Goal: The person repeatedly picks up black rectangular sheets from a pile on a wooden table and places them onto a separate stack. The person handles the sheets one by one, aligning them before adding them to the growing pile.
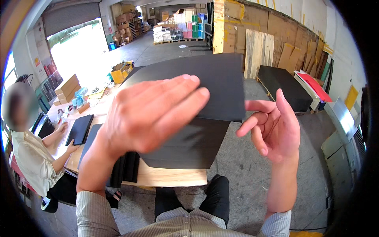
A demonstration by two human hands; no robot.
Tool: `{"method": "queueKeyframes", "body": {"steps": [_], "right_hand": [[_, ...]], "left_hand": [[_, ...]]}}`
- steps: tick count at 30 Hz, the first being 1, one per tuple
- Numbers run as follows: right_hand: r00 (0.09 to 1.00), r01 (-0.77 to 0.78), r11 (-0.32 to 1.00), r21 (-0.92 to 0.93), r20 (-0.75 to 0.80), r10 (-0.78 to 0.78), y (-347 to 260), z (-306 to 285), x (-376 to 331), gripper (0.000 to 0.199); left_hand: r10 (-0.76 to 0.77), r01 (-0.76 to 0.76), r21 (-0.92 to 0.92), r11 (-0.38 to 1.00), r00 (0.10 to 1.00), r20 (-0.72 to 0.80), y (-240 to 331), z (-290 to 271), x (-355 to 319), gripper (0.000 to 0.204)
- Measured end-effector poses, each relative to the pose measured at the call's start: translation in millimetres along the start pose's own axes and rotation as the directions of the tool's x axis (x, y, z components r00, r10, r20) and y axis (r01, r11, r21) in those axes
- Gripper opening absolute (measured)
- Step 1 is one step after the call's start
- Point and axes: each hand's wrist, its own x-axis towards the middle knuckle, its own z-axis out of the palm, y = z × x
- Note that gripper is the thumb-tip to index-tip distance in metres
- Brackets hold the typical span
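The room is a long warehouse with a grey concrete floor (pixel 166 49) running back to stacked pallets of white, pink and green goods (pixel 179 29). On the left a wide doorway (pixel 79 51) under a half-raised roller shutter floods the place with white daylight. Brown cartons (pixel 126 19) pile up beside it. A pale wooden worktable (pixel 166 177) stands in the foreground, a yellow crate (pixel 120 73) at its far end. Flattened cardboard and plywood sheets (pixel 258 51) lean against the right wall, above a low stack of black boards (pixel 284 85) on the floor.
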Motion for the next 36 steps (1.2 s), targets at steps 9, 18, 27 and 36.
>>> {"method": "queueKeyframes", "body": {"steps": [9,18,27,36], "right_hand": [[0.999,0.052,0.979,-0.195,0.011,-0.051,23.0,-15.0,-39.0,0.043],[0.947,0.282,0.889,-0.360,-0.046,-0.318,85.4,-74.9,-83.5,0.053],[0.992,0.063,0.858,-0.510,-0.064,-0.111,199.7,-79.5,-143.6,0.017],[0.997,0.051,0.854,-0.517,0.070,-0.018,246.1,-103.2,-110.4,0.019]], "left_hand": [[-0.045,0.043,-0.105,0.994,0.999,-0.023,96.6,0.5,-23.5,0.033],[-0.661,0.585,-0.309,0.750,0.672,-0.333,119.2,-31.4,-126.5,0.081],[-0.862,0.724,-0.689,0.019,0.361,0.355,222.9,-3.1,-267.4,0.057],[-0.881,0.543,-0.803,-0.244,0.222,0.418,245.9,43.3,-305.0,0.022]]}}
